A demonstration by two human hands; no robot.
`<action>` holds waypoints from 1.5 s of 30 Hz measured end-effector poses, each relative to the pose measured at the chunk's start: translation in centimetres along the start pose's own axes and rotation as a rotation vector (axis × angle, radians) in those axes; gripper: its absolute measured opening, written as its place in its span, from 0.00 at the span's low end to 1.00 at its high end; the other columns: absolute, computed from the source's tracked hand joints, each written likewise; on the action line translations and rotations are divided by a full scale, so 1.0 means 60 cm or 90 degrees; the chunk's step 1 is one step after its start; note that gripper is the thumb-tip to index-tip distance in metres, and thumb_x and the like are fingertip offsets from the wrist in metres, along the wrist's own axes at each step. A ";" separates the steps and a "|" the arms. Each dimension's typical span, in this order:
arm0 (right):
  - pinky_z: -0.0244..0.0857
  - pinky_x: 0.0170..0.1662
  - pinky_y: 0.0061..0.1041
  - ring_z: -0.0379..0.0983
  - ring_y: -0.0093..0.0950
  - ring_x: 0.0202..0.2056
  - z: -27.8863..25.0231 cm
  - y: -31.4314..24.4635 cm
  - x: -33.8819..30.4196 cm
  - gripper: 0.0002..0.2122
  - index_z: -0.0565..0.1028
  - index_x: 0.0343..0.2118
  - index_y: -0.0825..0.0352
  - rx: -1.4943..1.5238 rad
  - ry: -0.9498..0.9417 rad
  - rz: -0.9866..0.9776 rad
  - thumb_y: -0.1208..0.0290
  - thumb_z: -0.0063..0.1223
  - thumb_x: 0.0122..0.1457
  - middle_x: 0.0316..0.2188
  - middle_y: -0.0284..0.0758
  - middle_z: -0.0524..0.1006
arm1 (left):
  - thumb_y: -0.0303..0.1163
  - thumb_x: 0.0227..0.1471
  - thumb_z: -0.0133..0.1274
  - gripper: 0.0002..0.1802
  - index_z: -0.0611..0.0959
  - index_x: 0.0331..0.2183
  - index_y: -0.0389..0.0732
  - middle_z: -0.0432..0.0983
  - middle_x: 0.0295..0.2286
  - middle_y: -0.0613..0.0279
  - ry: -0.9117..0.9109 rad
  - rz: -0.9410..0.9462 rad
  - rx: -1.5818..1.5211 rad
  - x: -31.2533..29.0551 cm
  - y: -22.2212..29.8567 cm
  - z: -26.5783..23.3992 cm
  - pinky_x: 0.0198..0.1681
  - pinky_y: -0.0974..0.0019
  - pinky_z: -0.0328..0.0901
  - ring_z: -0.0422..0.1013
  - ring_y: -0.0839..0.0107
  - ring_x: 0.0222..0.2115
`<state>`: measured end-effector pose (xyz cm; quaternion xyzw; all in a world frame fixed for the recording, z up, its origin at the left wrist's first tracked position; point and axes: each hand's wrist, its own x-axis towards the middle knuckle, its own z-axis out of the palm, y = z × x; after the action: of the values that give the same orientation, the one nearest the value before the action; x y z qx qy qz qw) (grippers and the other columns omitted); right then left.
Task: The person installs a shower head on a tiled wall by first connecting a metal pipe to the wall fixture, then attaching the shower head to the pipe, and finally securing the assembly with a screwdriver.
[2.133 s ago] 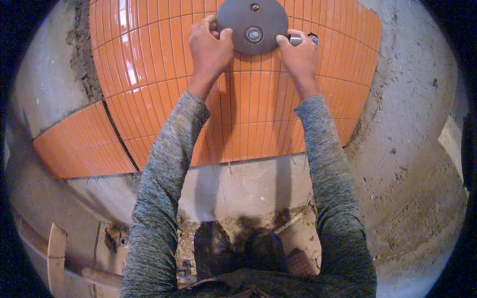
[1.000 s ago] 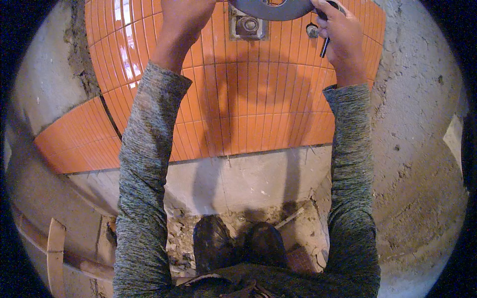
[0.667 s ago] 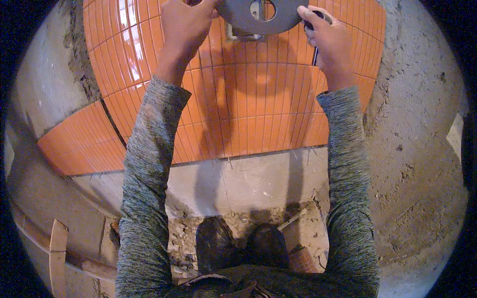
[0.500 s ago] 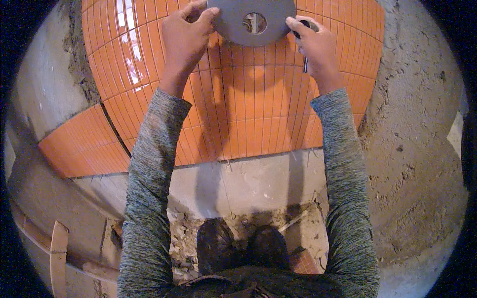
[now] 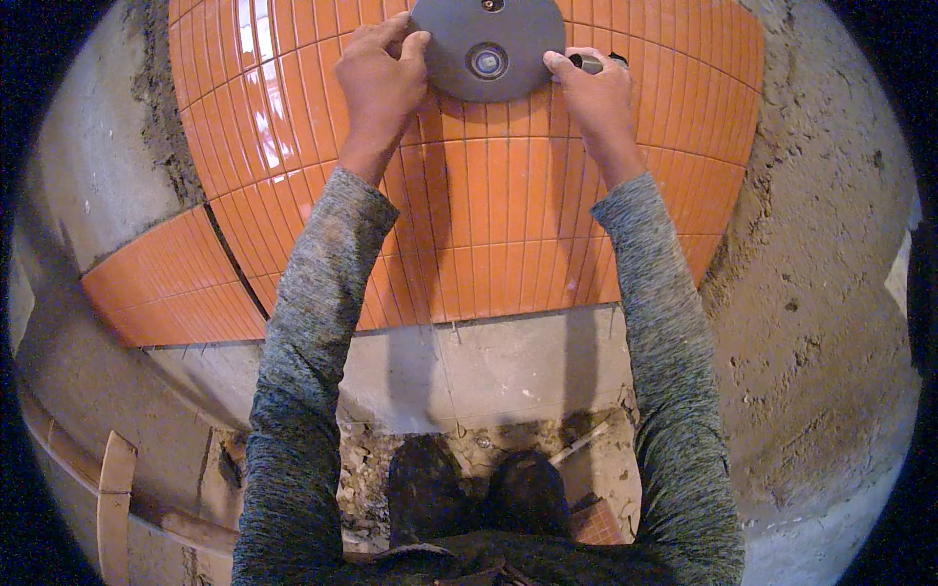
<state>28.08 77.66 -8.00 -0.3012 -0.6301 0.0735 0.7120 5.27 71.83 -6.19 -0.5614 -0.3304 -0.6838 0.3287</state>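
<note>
A round grey cover plate [image 5: 489, 29] is at the top edge, partly cut off, in front of the orange tiled wall [image 5: 498, 195]. Two round openings show in it. Through the lower one a round fitting [image 5: 487, 62] is visible, and a small brass-coloured part shows in the upper one. My left hand [image 5: 381, 83] grips the plate's left rim, thumb on the face. At the lower right rim, my right hand [image 5: 599, 98] pinches the plate with its thumb. A small black and metallic object [image 5: 586, 64] is also tucked in that hand; its kind is unclear.
Bare cement wall [image 5: 821, 244] flanks the tiles on the right, with rough grey wall [image 5: 117, 146] on the left. Below the tiles runs a concrete strip [image 5: 489, 366], then rubble [image 5: 366, 479] around my feet. Wooden boards [image 5: 115, 488] stand at the lower left.
The plate has shifted slightly left and down in view, and its second opening now shows. The fitting sits centred in the lower opening. My right hand has moved inward with the plate.
</note>
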 end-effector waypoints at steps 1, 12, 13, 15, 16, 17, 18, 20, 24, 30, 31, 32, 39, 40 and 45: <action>0.69 0.37 0.25 0.75 0.23 0.32 0.002 -0.003 -0.001 0.15 0.83 0.36 0.71 -0.005 -0.006 0.004 0.62 0.67 0.53 0.31 0.33 0.80 | 0.34 0.49 0.63 0.18 0.87 0.42 0.37 0.81 0.31 0.51 0.011 0.018 0.019 0.001 -0.005 0.001 0.41 0.59 0.72 0.78 0.59 0.32; 0.75 0.41 0.37 0.82 0.39 0.32 0.005 0.009 0.002 0.18 0.84 0.32 0.66 -0.095 0.050 -0.025 0.54 0.67 0.48 0.29 0.42 0.84 | 0.34 0.48 0.62 0.19 0.87 0.42 0.37 0.79 0.32 0.49 -0.001 0.088 0.163 0.006 0.013 0.005 0.42 0.56 0.71 0.77 0.54 0.33; 0.75 0.41 0.37 0.82 0.39 0.33 0.005 0.008 0.002 0.18 0.84 0.32 0.66 -0.096 0.049 -0.020 0.54 0.67 0.48 0.29 0.42 0.84 | 0.34 0.48 0.62 0.18 0.87 0.42 0.37 0.79 0.32 0.48 -0.001 0.092 0.173 0.008 0.013 0.004 0.42 0.56 0.71 0.77 0.54 0.33; 0.75 0.41 0.37 0.82 0.39 0.32 0.005 0.008 0.001 0.18 0.84 0.32 0.66 -0.093 0.059 -0.031 0.54 0.67 0.48 0.29 0.42 0.84 | 0.34 0.48 0.62 0.17 0.87 0.41 0.37 0.78 0.32 0.48 -0.022 0.089 0.174 0.011 0.017 0.002 0.42 0.55 0.71 0.77 0.53 0.33; 0.75 0.41 0.37 0.82 0.39 0.32 0.005 0.008 0.001 0.18 0.84 0.32 0.66 -0.092 0.064 -0.037 0.54 0.67 0.48 0.29 0.42 0.84 | 0.35 0.48 0.62 0.17 0.87 0.40 0.38 0.78 0.32 0.47 -0.033 0.087 0.174 0.011 0.019 0.001 0.42 0.54 0.71 0.77 0.52 0.33; 0.75 0.41 0.36 0.82 0.39 0.32 0.004 0.005 -0.001 0.19 0.84 0.32 0.66 -0.093 0.061 -0.036 0.54 0.67 0.48 0.29 0.43 0.84 | 0.35 0.48 0.62 0.16 0.87 0.40 0.38 0.78 0.32 0.47 -0.042 0.082 0.171 0.011 0.016 0.001 0.42 0.54 0.71 0.77 0.52 0.33; 0.75 0.41 0.36 0.82 0.39 0.32 0.001 0.001 -0.002 0.19 0.84 0.33 0.66 -0.094 0.059 -0.035 0.54 0.67 0.48 0.30 0.43 0.84 | 0.35 0.48 0.62 0.16 0.87 0.39 0.38 0.78 0.32 0.46 -0.050 0.076 0.168 0.011 0.013 0.001 0.42 0.54 0.71 0.77 0.52 0.33; 0.75 0.41 0.36 0.82 0.38 0.33 -0.003 -0.001 0.000 0.19 0.84 0.33 0.66 -0.104 0.055 -0.039 0.54 0.68 0.47 0.30 0.43 0.84 | 0.36 0.48 0.62 0.16 0.87 0.38 0.38 0.79 0.33 0.45 -0.058 0.063 0.153 0.012 0.014 0.000 0.42 0.53 0.71 0.77 0.51 0.34; 0.75 0.42 0.35 0.82 0.38 0.34 -0.008 -0.010 0.004 0.19 0.84 0.34 0.66 -0.110 0.042 -0.035 0.55 0.68 0.47 0.30 0.43 0.84 | 0.36 0.48 0.62 0.16 0.87 0.38 0.37 0.79 0.33 0.44 -0.056 0.016 0.120 0.012 0.024 -0.001 0.43 0.52 0.71 0.77 0.50 0.34; 0.75 0.43 0.35 0.82 0.39 0.35 -0.005 -0.007 0.007 0.19 0.84 0.35 0.66 -0.111 0.045 -0.035 0.54 0.69 0.47 0.32 0.43 0.84 | 0.37 0.49 0.62 0.18 0.85 0.41 0.37 0.79 0.35 0.44 -0.044 0.035 0.140 0.012 0.024 0.003 0.44 0.52 0.72 0.77 0.49 0.37; 0.75 0.43 0.35 0.82 0.39 0.35 -0.007 -0.007 0.005 0.19 0.84 0.35 0.66 -0.119 0.047 -0.035 0.54 0.69 0.46 0.32 0.43 0.84 | 0.37 0.49 0.62 0.19 0.85 0.42 0.37 0.79 0.36 0.44 -0.050 0.034 0.144 0.012 0.022 0.005 0.44 0.52 0.72 0.77 0.49 0.37; 0.75 0.43 0.35 0.82 0.39 0.35 -0.006 -0.011 0.001 0.20 0.84 0.35 0.66 -0.123 0.045 -0.038 0.54 0.69 0.46 0.32 0.43 0.84 | 0.37 0.49 0.63 0.19 0.85 0.41 0.37 0.80 0.35 0.46 -0.035 0.045 0.152 0.011 0.020 0.004 0.43 0.53 0.72 0.77 0.51 0.36; 0.75 0.42 0.36 0.82 0.40 0.35 -0.005 -0.014 0.010 0.20 0.84 0.35 0.67 -0.122 0.026 -0.032 0.54 0.69 0.45 0.32 0.45 0.84 | 0.40 0.49 0.65 0.19 0.86 0.40 0.37 0.80 0.32 0.48 -0.009 0.089 0.198 0.008 0.024 0.004 0.40 0.54 0.72 0.78 0.52 0.34; 0.75 0.42 0.36 0.82 0.40 0.35 -0.006 -0.011 0.014 0.20 0.84 0.35 0.67 -0.105 0.018 -0.029 0.54 0.69 0.45 0.32 0.45 0.84 | 0.41 0.49 0.65 0.19 0.86 0.39 0.37 0.80 0.32 0.48 -0.008 0.095 0.191 0.009 0.026 0.006 0.40 0.54 0.72 0.78 0.52 0.34; 0.75 0.42 0.37 0.82 0.40 0.35 -0.002 -0.010 0.020 0.20 0.84 0.33 0.68 -0.128 0.040 -0.054 0.54 0.69 0.45 0.30 0.46 0.84 | 0.43 0.49 0.66 0.21 0.86 0.39 0.38 0.80 0.31 0.48 -0.006 0.100 0.193 0.020 0.017 0.015 0.39 0.54 0.72 0.78 0.52 0.32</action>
<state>28.28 77.69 -6.68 -0.3464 -0.6239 -0.0299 0.6999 6.44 71.91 -4.77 -0.5327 -0.3862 -0.5957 0.4607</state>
